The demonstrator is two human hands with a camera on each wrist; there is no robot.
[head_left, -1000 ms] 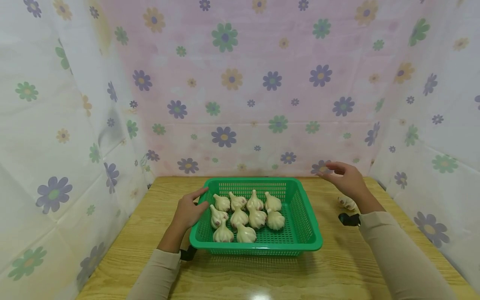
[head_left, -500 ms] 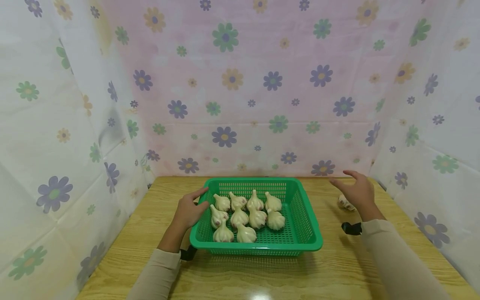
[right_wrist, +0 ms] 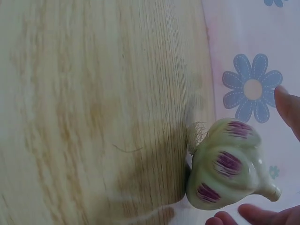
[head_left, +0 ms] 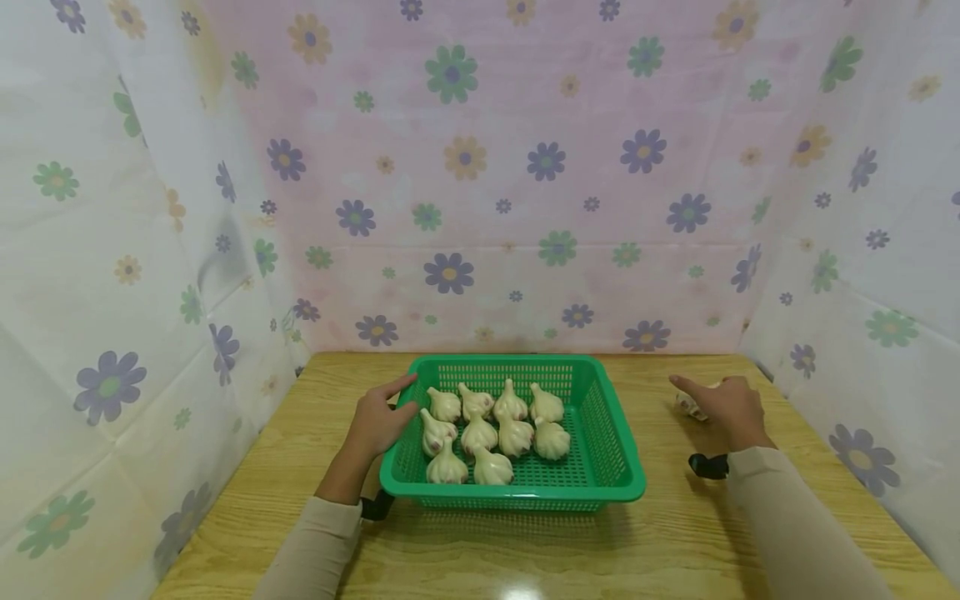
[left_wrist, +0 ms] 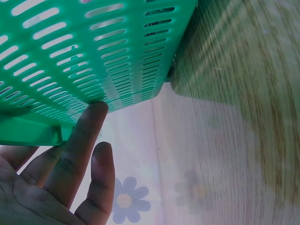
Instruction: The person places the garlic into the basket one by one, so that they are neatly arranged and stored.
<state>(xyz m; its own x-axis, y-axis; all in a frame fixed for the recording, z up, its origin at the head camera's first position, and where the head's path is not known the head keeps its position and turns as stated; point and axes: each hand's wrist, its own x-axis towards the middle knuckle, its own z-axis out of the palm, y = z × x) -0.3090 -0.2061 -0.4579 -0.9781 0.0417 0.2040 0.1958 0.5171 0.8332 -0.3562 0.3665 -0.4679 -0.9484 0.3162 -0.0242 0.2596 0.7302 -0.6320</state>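
My left hand (head_left: 380,423) grips the left rim of a green plastic basket (head_left: 517,492), with thumb and index finger over the rim. Outside the basket, other fingers (left_wrist: 96,112) touch the slotted wall in the left wrist view. Several garlic bulbs (head_left: 515,437) sit in rows in the basket, towards its left side. Over at the right, my right hand (head_left: 733,410) reaches over one more garlic bulb (right_wrist: 225,166) lying on the table. Its digits stand spread on two sides of this purple-streaked bulb, with gaps showing in the right wrist view. The hand partly covers the bulb in the head view.
The basket stands on a wood-grain table (head_left: 600,554). Flower-patterned cloth (head_left: 487,208) hangs behind the table and along both sides. A black strap piece (head_left: 708,466) hangs below the right wrist.
My right hand has moved right and down from beside the basket to the loose garlic bulb, its fingers spreading on the way. The left hand and the basket have stayed put.
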